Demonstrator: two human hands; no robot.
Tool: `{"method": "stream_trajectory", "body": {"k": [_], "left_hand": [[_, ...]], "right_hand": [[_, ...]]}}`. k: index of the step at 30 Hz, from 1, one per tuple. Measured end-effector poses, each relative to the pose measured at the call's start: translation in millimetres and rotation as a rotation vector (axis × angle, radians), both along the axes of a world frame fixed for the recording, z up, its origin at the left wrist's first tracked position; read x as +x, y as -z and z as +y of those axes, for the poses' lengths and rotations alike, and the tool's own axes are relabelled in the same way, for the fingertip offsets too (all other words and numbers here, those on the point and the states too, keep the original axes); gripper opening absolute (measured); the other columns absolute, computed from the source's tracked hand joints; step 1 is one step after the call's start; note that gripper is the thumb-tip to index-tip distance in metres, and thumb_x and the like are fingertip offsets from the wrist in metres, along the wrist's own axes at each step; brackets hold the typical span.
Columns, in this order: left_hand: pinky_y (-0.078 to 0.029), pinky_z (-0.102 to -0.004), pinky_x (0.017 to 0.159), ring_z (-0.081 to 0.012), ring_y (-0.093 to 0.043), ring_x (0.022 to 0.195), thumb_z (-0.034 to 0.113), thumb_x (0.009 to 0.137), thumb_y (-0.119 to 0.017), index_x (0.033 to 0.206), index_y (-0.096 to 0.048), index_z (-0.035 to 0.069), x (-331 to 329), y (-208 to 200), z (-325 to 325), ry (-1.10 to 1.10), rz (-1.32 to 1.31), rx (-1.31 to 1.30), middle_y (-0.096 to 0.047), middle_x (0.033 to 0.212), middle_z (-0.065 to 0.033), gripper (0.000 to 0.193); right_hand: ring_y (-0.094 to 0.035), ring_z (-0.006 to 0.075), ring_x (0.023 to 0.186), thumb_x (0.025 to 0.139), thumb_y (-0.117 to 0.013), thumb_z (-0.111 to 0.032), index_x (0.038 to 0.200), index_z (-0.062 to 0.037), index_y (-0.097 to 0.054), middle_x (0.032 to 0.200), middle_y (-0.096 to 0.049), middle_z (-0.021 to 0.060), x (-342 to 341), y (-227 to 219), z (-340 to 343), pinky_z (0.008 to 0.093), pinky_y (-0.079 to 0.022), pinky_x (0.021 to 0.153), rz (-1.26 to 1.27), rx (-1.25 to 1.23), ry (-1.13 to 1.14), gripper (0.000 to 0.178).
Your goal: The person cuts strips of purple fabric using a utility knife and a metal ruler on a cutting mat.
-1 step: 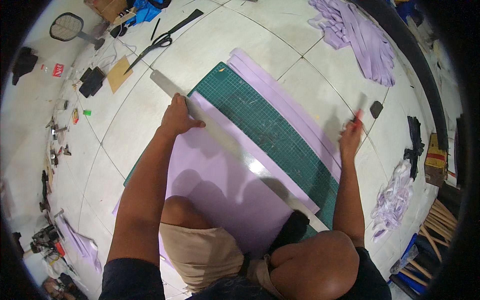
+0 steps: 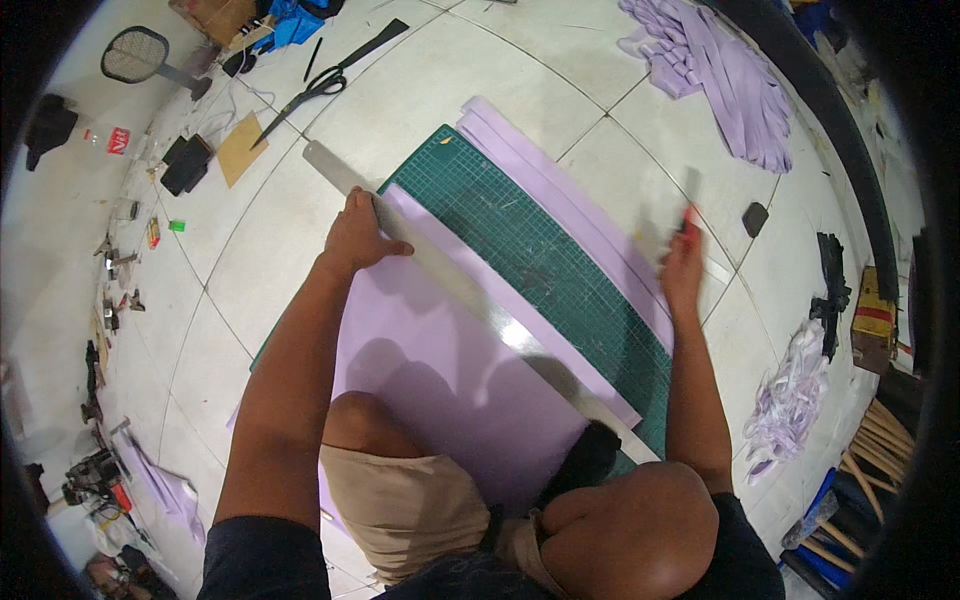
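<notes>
Head view: left grip (image 2: pixel 362 234) spread, ten o'clock; uneven pressure could skew our ruler (image 2: pixel 442 270); right grip (image 2: pixel 682 270) clasps red tool (image 2: pixel 689 219).

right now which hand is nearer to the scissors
Left. The left hand is on the ruler, below and slightly right of the scissors in view; the right hand is much farther right, past the mat, holding a blurred red tool.

L hand (image 2: pixel 362 236) palm-down, thumb out; R hand (image 2: pixel 682 270) fwd, blurry, prob. curled.
</notes>
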State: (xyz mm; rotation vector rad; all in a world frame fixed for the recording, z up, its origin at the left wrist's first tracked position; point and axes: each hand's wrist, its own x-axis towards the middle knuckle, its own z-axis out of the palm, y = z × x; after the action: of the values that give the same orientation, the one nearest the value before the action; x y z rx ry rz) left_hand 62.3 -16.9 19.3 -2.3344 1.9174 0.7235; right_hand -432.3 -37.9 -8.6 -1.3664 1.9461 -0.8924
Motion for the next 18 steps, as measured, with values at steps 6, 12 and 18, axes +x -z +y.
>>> {"method": "stream_trajectory", "body": {"k": [6, 12, 18], "left_hand": [[-0.044, -0.0441, 0.107, -0.0385, -0.049, 0.131, 0.05, 0.051, -0.095, 0.142, -0.03, -0.013, -5, -4, -4, 0.031, -0.102, 0.046, -0.034, 0.151, -0.0277, 0.128], [-0.041, -0.0517, 0.107, -0.0316, -0.052, 0.131, 0.055, 0.05, -0.094, 0.146, -0.027, -0.009, -15, -15, -7, 0.035, -0.151, 0.065, -0.036, 0.151, -0.0208, 0.132], [-0.047, -0.0508, 0.102, -0.0357, -0.055, 0.126, 0.059, 0.053, -0.091, 0.148, -0.021, -0.002, -13, -13, -7, 0.066, -0.216, 0.055, -0.037, 0.149, -0.0212, 0.134]], "right_hand": [[-0.066, 0.0465, 0.08, 0.099, -0.045, -0.022, 0.121, -0.0016, -0.044, 0.086, -0.066, 0.0267, 226, -61, 12, 0.0545, -0.051, 0.073, 0.176, 0.337, -0.827, 0.03], [-0.072, 0.038, 0.079, 0.095, -0.048, -0.013, 0.111, 0.0035, -0.047, 0.089, -0.07, 0.0259, 292, -38, 15, 0.0453, -0.059, 0.068, 0.354, 0.014, -1.067, 0.023], [-0.073, 0.0362, 0.077, 0.092, -0.052, -0.011, 0.108, 0.0021, -0.05, 0.088, -0.07, 0.024, 306, -26, 12, 0.045, -0.059, 0.066, 0.351, 0.003, -1.003, 0.02]]}}
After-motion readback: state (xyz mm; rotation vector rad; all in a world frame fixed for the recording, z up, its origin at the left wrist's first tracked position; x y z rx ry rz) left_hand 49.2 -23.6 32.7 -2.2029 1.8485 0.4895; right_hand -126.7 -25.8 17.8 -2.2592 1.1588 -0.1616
